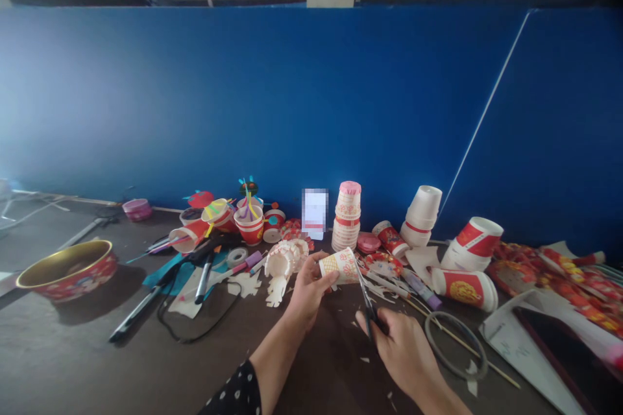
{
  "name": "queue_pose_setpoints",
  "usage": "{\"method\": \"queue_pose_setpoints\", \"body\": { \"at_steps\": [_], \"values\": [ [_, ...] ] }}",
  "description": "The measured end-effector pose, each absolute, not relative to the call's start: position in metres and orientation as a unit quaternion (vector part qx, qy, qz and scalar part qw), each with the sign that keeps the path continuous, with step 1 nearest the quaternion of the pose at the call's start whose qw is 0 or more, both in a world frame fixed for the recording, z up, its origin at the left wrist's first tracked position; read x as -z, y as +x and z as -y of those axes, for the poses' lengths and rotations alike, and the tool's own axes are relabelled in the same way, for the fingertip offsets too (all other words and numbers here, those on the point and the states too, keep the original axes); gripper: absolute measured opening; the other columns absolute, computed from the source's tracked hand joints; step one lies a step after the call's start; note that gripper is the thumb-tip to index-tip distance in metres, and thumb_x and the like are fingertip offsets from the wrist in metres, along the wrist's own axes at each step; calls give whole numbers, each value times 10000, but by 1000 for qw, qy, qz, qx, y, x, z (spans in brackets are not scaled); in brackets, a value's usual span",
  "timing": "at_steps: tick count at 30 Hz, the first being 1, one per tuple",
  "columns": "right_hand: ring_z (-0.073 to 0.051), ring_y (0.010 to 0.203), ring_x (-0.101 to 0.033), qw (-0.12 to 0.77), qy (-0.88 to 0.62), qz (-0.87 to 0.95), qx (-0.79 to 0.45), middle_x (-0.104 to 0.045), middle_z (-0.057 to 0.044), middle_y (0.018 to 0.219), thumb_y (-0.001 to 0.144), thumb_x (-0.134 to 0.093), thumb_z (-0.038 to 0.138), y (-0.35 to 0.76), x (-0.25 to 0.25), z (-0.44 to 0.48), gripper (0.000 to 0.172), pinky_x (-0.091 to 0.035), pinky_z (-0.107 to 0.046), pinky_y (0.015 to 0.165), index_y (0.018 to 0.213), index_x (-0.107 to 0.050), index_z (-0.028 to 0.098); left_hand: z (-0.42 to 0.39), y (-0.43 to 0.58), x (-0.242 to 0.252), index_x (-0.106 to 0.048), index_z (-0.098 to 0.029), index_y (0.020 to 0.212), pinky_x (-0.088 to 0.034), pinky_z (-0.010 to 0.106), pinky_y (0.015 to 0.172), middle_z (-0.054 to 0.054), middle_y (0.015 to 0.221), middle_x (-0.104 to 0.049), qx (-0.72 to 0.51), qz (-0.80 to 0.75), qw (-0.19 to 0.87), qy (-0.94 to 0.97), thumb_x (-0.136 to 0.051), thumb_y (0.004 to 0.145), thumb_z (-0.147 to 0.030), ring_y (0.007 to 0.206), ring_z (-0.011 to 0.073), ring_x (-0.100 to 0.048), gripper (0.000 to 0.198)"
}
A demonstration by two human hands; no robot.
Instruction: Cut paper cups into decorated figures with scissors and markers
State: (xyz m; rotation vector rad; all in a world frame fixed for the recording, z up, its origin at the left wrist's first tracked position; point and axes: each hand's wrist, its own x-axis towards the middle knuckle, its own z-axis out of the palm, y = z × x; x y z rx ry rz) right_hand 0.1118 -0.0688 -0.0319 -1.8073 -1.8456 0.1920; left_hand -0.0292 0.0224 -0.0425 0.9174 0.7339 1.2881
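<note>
Head view: right grip (402, 347) curls round black-handled metal scissors (370, 318), blades at one end of a white paper cup with yellow-and-red print (344, 266), held sideways above dark brown surface (335, 369) by left grip (307, 288). Probably best: brace cup without crushing, short snips, left grip clear of blades. Behind: upright stack of patterned paper cups (347, 209).

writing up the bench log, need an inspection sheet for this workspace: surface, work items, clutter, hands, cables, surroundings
surface: dark tabletop, small paper scraps on it
work items: patterned paper cup; scissors, blades at its right edge
clutter: pink-topped cup stack, red-and-gold bowl, red-and-white cup on its side
left hand: grips the patterned paper cup
right hand: holds the scissors
cables: thin black cord curved at left; cannot tell what it connects
surroundings: blue partition behind the tabletop
</note>
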Motion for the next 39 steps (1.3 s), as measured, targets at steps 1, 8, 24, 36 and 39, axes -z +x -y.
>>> {"method": "queue_pose_setpoints", "body": {
  "at_steps": [1, 8, 24, 36, 39],
  "values": [
    [-140, 462, -535, 271, -671, 686, -73, -605, -28, 501, 841, -372, 450, 112, 32, 69, 415, -286, -223, 468, 547, -518, 196, -22, -29, 42, -488, -177, 929, -320, 171, 471, -14, 693, -576, -566, -321, 644, 402, -721, 550, -249, 543, 65, -465, 450],
    [-162, 513, -589, 280, -664, 691, -61, -626, -45, 526, 854, -366, 425, 111, 34, 69, 405, -282, -239, 487, 560, -528, 197, -22, -29, 42, -493, -176, 929, -323, 182, 467, -3, 707, -582, -571, -325, 642, 395, -731, 533, -260, 541, 76, -484, 469],
    [-157, 496, -563, 257, -663, 701, -60, -622, -48, 537, 860, -342, 414, 111, 33, 69, 404, -293, -234, 485, 574, -524, 194, -31, -30, 50, -491, -181, 1021, -404, 210, 540, 45, 862, -606, -583, -314, 664, 348, -686, 593, -406, 693, 135, -576, 522],
    [-146, 464, -536, 268, -665, 695, -57, -609, -42, 516, 834, -390, 413, 112, 37, 69, 386, -300, -222, 472, 559, -540, 189, -31, -32, 52, -503, -159, 977, -328, 189, 423, 21, 730, -614, -557, -335, 651, 393, -694, 586, -393, 491, 101, -552, 494],
    [-144, 459, -532, 272, -669, 688, -72, -610, -39, 519, 831, -388, 422, 112, 37, 69, 388, -294, -222, 464, 554, -529, 191, -26, -29, 48, -503, -152, 958, -318, 191, 426, 18, 719, -612, -552, -331, 658, 392, -705, 579, -359, 486, 95, -539, 477]
  ]
}}
